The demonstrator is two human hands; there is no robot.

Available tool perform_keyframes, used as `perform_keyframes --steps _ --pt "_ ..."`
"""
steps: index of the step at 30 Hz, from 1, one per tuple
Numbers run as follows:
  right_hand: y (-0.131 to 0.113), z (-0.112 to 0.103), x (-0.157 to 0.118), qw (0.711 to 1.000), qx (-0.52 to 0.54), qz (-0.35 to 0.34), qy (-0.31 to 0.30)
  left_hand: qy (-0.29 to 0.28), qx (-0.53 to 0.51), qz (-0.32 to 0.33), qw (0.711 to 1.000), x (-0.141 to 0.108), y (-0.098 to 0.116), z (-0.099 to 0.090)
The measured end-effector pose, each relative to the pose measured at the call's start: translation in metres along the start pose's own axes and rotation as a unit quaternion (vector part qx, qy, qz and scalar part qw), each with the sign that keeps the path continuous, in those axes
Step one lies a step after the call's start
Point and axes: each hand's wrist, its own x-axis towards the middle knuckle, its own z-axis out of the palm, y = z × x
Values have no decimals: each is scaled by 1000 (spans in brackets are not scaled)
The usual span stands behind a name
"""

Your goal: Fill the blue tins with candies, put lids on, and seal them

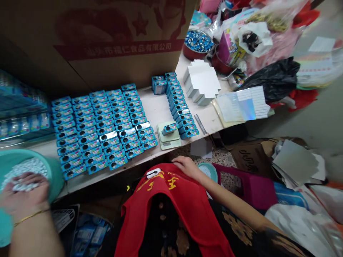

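At the far left, my left hand (28, 187) is cupped palm up over a teal basin (55, 175), with a small heap of white pellets (25, 186) in it. More loose white pellets (29, 166) lie in the basin behind the fingers. My right hand (186, 166) lies on the red apron (174, 182) over my lap, fingers stretched and holding nothing. One small blue tin (170, 128) rests on a small scale (169, 144) near the table edge. Rows of similar blue tins (93, 153), each with a dark round opening, stand left of the scale.
Another column of blue tins (178, 96) stands right of the scale, beside a metal strip (200, 124). Beyond it are stacked white cut-out sheets (203, 80) and a bowl of blue metallic pieces (198, 41). A large cardboard box (107, 67) blocks the table's back.
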Motion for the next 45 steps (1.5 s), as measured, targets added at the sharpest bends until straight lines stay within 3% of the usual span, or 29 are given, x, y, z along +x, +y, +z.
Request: perform_keyframes --steps 1,2,3,6,9,12,16,22,27,33,39,42,45 --pt "-12 -3 8 999 19 -33 11 -128 -94 37 987 -12 -16 16" --pt "-26 -7 17 996 37 -73 19 -199 -161 27 966 -24 -36 33" --pt "-42 -10 26 992 51 -116 24 -220 -189 -3 957 -36 -60 51" --pt "-82 -16 53 961 44 -273 7 -134 -164 -86 974 -69 -137 103" --pt "-98 -18 74 926 -85 -366 -14 -183 -119 -181 959 -94 -201 141" --pt "-85 -24 85 904 -218 -363 -54 -191 -112 -226 948 -110 -242 163" --pt "-56 -46 85 881 -262 -364 -153 -165 -121 -237 950 -125 -273 176" --pt "-28 -66 82 871 -250 -380 -183 -138 -111 -237 955 -142 -298 188" --pt "-16 -62 90 909 -211 -308 -183 -131 -88 -229 960 -142 -298 196" --pt "-3 -63 95 937 -157 -284 -128 -171 -76 -248 951 -134 -291 212" --pt "2 -64 88 952 -108 -280 -69 -201 -57 -265 941 -129 -289 216" --pt "4 -73 99 963 -21 -270 -11 -217 -84 -245 941 -128 -284 216" --pt "13 -85 120 973 -7 -225 43 -219 -86 -233 944 -127 -277 212"
